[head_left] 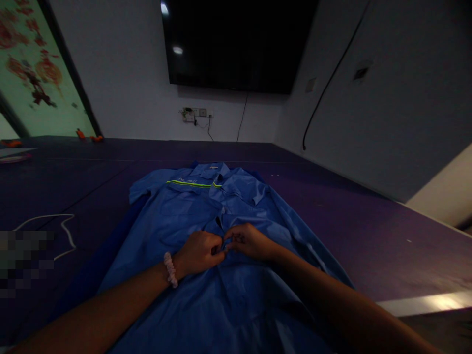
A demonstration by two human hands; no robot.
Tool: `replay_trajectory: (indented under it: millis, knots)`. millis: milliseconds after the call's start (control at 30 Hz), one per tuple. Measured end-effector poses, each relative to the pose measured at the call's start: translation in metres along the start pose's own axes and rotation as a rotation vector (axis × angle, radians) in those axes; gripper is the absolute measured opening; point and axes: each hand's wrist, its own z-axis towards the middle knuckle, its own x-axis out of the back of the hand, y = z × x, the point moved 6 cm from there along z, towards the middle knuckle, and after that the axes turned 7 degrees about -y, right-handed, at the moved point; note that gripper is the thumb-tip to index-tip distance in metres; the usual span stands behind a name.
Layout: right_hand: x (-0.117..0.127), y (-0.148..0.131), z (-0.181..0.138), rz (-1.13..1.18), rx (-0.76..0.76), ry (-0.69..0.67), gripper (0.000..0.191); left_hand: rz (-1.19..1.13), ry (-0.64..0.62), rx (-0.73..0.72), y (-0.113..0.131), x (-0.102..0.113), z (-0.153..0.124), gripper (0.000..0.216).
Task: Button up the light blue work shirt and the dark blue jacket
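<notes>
A blue work shirt (184, 206) lies face up, its collar pointing away from me and a yellow-green stripe running across the chest. Over its front opening my left hand (201, 251), with a pink scrunchie (170, 270) at the wrist, pinches the fabric. My right hand (248, 242) meets it there, fingers curled and pinching the shirt's front edge close to the left fingertips. Whether a button sits between the fingers is too small and dark to make out. Just above the hands the front edges gape a little.
The shirt rests on a purple surface (309, 196) with a pale edge strip (424, 302) at the right. A white cable (68, 231) lies at the left. Small orange objects (96, 138) stand near the wall, under a large black screen (239, 44).
</notes>
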Motion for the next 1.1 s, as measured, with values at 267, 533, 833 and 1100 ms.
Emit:
replay_trajectory:
  millis: [267,533,833,1100]
  knots:
    - [0.0000,0.0012,0.0005,0.001,-0.014,0.010,0.017,0.032,-0.036,-0.041,0.0037,-0.0006,-0.0004,0.022]
    - [0.0008,0.0022,0.0008,0.006,-0.007,0.040,0.015,0.017,-0.063,-0.029,0.0035,-0.0010,-0.0005,0.022]
    - [0.0011,0.0005,0.0003,-0.001,-0.017,0.047,0.013,0.009,-0.104,-0.007,0.0042,-0.0021,-0.0001,0.020]
    - [0.0006,-0.0005,0.0004,0.016,-0.003,0.050,0.013,-0.003,-0.065,-0.017,0.0062,-0.0001,-0.0005,0.021]
